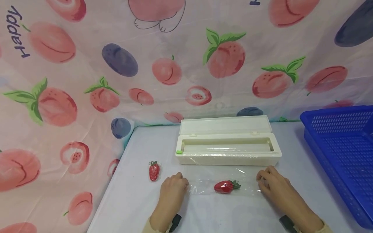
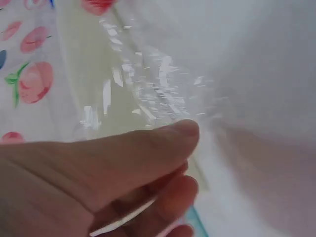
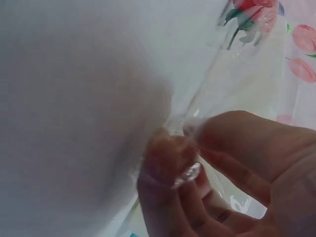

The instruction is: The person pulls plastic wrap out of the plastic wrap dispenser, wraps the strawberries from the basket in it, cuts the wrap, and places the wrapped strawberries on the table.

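L hand [image 1: 172, 189] & R hand [image 1: 272, 184] both knuckles-up, fingers curled, thumb & fingertips pinched together; forearms angle inward, wrists low.

the cream dispenser box [image 1: 228, 155] with its raised lid stands straight ahead of both hands and blocks a reach to the back of the table [image 1: 140, 200], while the blue basket [image 1: 341, 152] walls off the right side. between the left hand [image 1: 172, 189] and right hand [image 1: 272, 184] the film sheet [image 1: 215, 176] and a strawberry [image 1: 226, 186] take up the middle. bare tabletop lies open at the near left, apart from a wrapped strawberry [image 1: 154, 171] just beyond the left hand, and the fruit-print cloth [image 1: 73, 113] closes the left and back.
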Demonstrator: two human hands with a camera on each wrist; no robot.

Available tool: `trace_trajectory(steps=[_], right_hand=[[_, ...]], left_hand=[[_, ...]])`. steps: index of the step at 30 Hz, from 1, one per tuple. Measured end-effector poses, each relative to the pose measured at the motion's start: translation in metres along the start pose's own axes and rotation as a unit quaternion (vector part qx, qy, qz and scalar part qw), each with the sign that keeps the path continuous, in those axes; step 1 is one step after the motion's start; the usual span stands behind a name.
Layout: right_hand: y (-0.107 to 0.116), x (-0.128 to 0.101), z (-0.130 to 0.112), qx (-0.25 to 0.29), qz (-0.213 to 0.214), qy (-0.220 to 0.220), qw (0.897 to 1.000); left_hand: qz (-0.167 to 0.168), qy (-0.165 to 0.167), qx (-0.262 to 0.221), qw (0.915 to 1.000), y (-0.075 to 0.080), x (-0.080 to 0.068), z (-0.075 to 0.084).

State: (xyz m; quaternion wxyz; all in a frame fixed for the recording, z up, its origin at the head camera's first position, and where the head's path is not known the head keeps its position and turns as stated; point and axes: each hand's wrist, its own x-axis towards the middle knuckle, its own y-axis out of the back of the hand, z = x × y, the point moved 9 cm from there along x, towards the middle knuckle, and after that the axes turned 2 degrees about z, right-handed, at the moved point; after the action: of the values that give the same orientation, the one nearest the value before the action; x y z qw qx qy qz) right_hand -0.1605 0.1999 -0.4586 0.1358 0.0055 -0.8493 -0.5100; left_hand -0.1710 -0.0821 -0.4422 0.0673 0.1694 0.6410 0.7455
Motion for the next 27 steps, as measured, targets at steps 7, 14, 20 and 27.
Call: trace_trajectory(steps=[7,14,20,27], right_hand=[[0.004,0.0,0.001,0.016,-0.028,-0.024,0.999],[0.016,0.002,-0.002,-0.008,-0.027,-0.011,1.0],[0.03,0.003,-0.017,-0.043,0.036,0.075,0.996],[0.014,-0.003,-0.03,-0.076,0.01,0.186,0.979]], left_hand=[[0.015,-0.125,-0.043,0.9911,0.006,-0.004,0.031],[-0.056,-0.119,-0.052,0.99,-0.016,-0.003,0.028],[-0.062,-0.122,-0.079,0.9875,-0.022,0.0,0.02],[-0.093,-0.11,-0.133,0.9807,-0.029,0.003,0.009]])
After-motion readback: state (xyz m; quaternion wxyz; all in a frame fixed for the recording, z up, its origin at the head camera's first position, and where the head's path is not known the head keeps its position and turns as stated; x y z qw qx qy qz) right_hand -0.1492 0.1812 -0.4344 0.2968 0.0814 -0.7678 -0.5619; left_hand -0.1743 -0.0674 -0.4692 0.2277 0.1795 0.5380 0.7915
